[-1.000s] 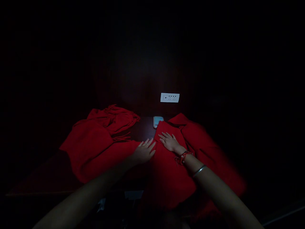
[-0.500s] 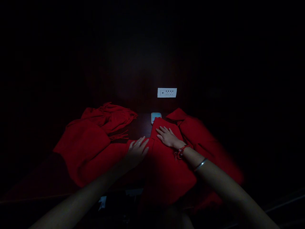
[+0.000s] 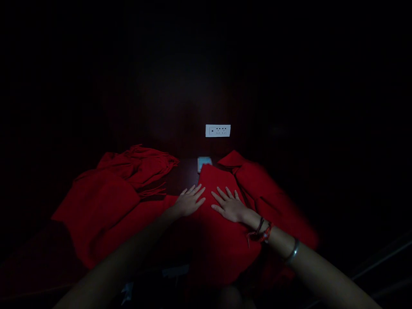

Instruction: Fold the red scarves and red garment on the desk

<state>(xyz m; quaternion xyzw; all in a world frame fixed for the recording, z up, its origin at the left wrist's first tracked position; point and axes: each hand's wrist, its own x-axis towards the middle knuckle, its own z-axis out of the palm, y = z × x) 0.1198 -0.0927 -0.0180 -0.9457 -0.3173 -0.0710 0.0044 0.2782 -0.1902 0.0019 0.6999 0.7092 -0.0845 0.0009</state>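
A long red scarf (image 3: 222, 253) lies spread across the dark tabletop, its near end hanging over the front edge. My left hand (image 3: 190, 201) rests on it with fingers spread, a ring on one finger. Flat on the same cloth, a little to the right, is my right hand (image 3: 229, 207), fingers apart and pointing up and left. Neither hand grips anything. On the left the red fabric lies in loose folds, with a bunched fringed end (image 3: 138, 165) at the back. More folded red fabric (image 3: 270, 193) lies on the right; whether all of it is one piece I cannot tell.
A white wall socket panel (image 3: 218, 130) sits on the dark wall behind the table (image 3: 185, 174). Against the back, a small pale item (image 3: 202, 161), blurred by pixels, is partly covered by the scarf. Most of the surroundings are too dark to make out.
My right hand has slid down the cloth toward me, still flat with its fingers spread. The left hand stays near the middle, fingers a little more outstretched. The view has shifted slightly.
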